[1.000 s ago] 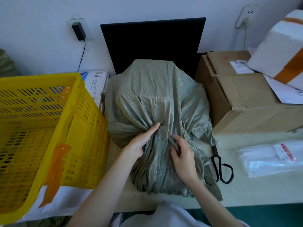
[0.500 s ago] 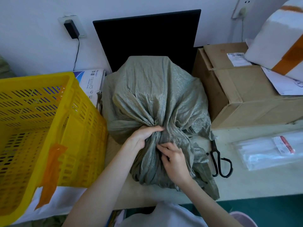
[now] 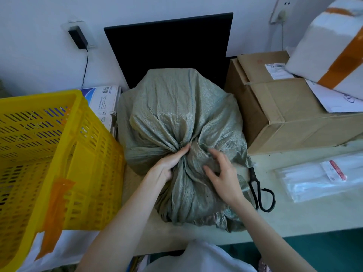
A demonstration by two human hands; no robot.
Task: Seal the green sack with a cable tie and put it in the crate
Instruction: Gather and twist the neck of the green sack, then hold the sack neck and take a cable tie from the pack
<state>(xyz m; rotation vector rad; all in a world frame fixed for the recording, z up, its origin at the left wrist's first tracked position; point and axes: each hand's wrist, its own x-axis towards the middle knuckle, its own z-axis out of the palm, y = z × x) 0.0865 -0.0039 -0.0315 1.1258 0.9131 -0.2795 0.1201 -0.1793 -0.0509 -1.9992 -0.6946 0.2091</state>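
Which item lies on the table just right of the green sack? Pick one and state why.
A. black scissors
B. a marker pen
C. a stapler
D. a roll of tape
A: black scissors lie flat on the table, blades partly tucked under the green sack edge.

the green sack (image 3: 176, 107) is coarse woven plastic cloth, crinkled with a dull sheen; beside the fingers (image 3: 220, 160), black matt metal scissors (image 3: 259, 191); glossy yellow plastic crate (image 3: 49, 146).
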